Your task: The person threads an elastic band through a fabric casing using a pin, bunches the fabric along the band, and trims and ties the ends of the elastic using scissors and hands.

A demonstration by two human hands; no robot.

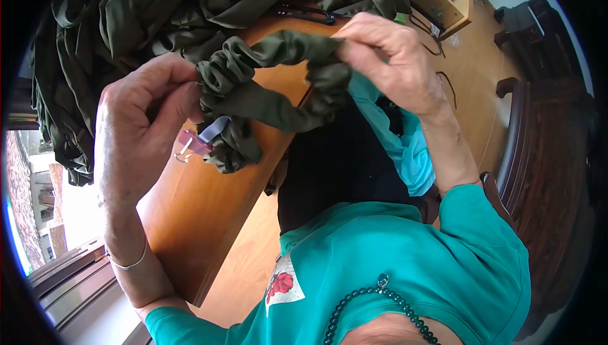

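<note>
A dark green gathered fabric tube [272,107], ruffled like a scrunchie, is stretched in a loop between my two hands above the table. My left hand [142,107] pinches its bunched left end between thumb and fingers. At the upper right, my right hand [389,54] has thumb and fingers closed on the fabric's other end. Below my left fingertips hangs a pink binder clip [195,143] with wire handles. A greyish-purple strip of elastic [215,128] comes out beside the clip. Folds hide the rest of the elastic.
A large heap of dark green fabric strips [133,9] covers the far side of the wooden table [183,237]. A black tool [310,12] lies by the heap. Light blue plastic [411,161] is beside my lap. An open wooden drawer [437,6] and dark furniture [544,155] stand to the right.
</note>
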